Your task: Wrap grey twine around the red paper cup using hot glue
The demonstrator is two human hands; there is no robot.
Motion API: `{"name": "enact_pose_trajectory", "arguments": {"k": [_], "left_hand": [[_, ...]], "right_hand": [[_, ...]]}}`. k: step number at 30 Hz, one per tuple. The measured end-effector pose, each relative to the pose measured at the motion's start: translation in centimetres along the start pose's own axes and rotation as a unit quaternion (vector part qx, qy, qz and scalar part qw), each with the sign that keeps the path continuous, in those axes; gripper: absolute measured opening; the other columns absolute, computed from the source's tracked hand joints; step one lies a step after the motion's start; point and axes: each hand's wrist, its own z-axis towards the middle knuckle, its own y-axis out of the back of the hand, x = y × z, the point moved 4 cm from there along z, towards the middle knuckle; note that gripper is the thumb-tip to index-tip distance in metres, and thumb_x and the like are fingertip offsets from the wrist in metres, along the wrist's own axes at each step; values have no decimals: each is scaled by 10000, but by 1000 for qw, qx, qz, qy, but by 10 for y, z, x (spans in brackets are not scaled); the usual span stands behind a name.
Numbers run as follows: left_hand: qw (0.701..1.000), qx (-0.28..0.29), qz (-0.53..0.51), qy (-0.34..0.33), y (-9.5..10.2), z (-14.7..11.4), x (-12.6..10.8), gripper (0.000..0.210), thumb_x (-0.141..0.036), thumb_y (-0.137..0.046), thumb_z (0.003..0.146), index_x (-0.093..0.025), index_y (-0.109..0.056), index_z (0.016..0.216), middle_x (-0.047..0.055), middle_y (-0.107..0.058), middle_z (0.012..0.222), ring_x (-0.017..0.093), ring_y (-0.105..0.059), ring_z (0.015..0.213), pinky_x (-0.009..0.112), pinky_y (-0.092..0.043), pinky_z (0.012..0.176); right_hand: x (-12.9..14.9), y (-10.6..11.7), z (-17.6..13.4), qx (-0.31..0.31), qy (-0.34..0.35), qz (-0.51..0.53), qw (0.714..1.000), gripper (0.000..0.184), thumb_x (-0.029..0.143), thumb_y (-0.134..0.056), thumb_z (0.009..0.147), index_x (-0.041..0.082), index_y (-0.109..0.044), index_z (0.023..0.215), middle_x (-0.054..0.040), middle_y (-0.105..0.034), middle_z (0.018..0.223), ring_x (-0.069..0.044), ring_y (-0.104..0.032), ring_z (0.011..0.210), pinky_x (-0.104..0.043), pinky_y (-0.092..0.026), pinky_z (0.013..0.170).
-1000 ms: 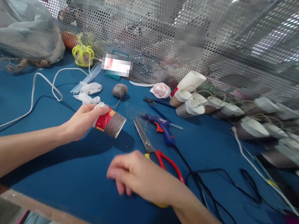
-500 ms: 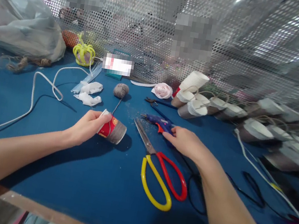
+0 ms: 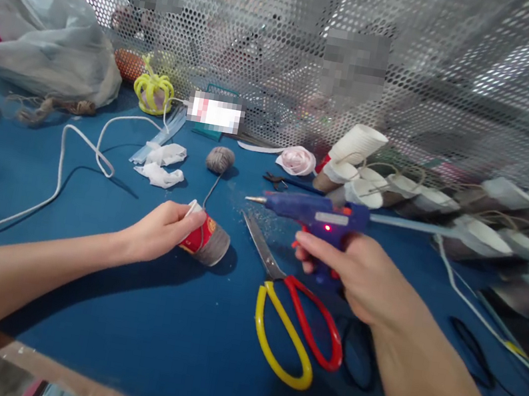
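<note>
My left hand (image 3: 163, 227) is closed around the rim end of a red paper cup (image 3: 197, 239), which lies tilted on its side. Grey yarn wraps the cup's lower part, and a strand runs from it to a ball of grey yarn (image 3: 220, 159) behind. In my right hand (image 3: 352, 267) is a blue glue gun (image 3: 326, 218), raised off the table with its nozzle pointing left. A clear glue stick (image 3: 412, 225) sticks out of its back and a red light glows on its side. Below the gun lie scissors (image 3: 277, 274) with one yellow and one red handle.
Several yarn-wrapped cups (image 3: 398, 190) crowd the right side. Pliers (image 3: 292, 182) and a pink fabric rose (image 3: 297, 160) lie at the back, before a perforated metal screen (image 3: 280, 45). White tissue scraps (image 3: 161, 174), a white cable (image 3: 61, 171) and a plastic bag (image 3: 44, 26) are on the left.
My right hand has lifted the glue gun off the table, towards me, and now grips its handle. The left hand still holds the cup in nearly the same place.
</note>
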Motion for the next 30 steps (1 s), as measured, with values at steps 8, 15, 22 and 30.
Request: {"name": "enact_pose_trajectory", "arguments": {"k": [8,15,22,30], "left_hand": [[997,-7,70,-32,5,0,-3,430,-449,-336,783,-111,-565,648,-21,-461,514,80,-359,467,198,-276,451],[998,3,48,-31,4,2,-2,414,-425,-340,786,-112,-590,682,-7,-523,557,82,-402,477,190,-314,465],[998,-2,62,-25,4,2,-3,415,-417,-334,791,-103,-590,706,-21,-467,528,76,-360,473,187,-285,450],[998,1,56,-25,3,1,-4,396,-401,-329,791,-108,-580,697,-21,-470,539,78,-367,484,188,-296,464]], "right_hand": [[26,-31,-33,77,-5,-119,990,228,409,-509,727,194,-580,705,18,-552,466,-126,-538,431,-231,-449,431],[25,-39,-38,81,45,-229,969,406,422,-480,731,238,-445,371,13,-505,374,-142,-525,420,-264,-431,466],[27,-40,-39,47,115,-296,947,243,423,-440,740,244,-601,714,-12,-546,465,-204,-551,553,-315,-429,589],[29,-41,-38,52,101,-301,947,250,435,-430,736,240,-582,705,-34,-608,605,-200,-546,547,-322,-434,569]]}}
